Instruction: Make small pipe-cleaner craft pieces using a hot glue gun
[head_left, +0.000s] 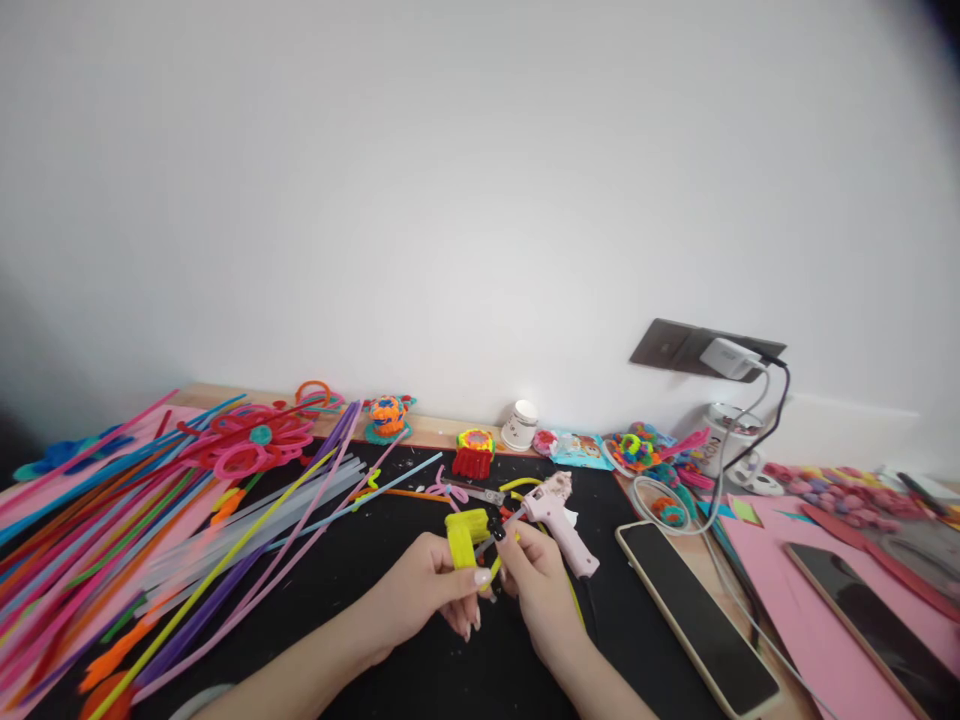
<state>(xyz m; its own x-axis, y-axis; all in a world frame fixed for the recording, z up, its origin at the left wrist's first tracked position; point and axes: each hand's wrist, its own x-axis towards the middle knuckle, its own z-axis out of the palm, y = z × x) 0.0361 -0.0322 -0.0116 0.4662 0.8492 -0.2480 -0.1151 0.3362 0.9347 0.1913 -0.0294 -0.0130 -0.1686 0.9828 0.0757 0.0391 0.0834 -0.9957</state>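
Observation:
My left hand is closed around a bright yellow fuzzy pipe-cleaner piece, wound into a bent band, its thumb and fingers pinching the lower part. Close beside it, my right hand has its fingers pinched together at a yellow pipe-cleaner strand; the exact grip is partly hidden. A small black thing shows at the right fingertips, too small to name. Just behind the right hand lies a pale pink glue gun. Yellow-handled pliers rest behind the hands, partly covered.
Many coloured pipe cleaners spread over the left side, with translucent glue sticks. Along the wall stand an orange-blue woven piece, a red-yellow one and a paper cup. At right are a phone, a second phone and a white cable.

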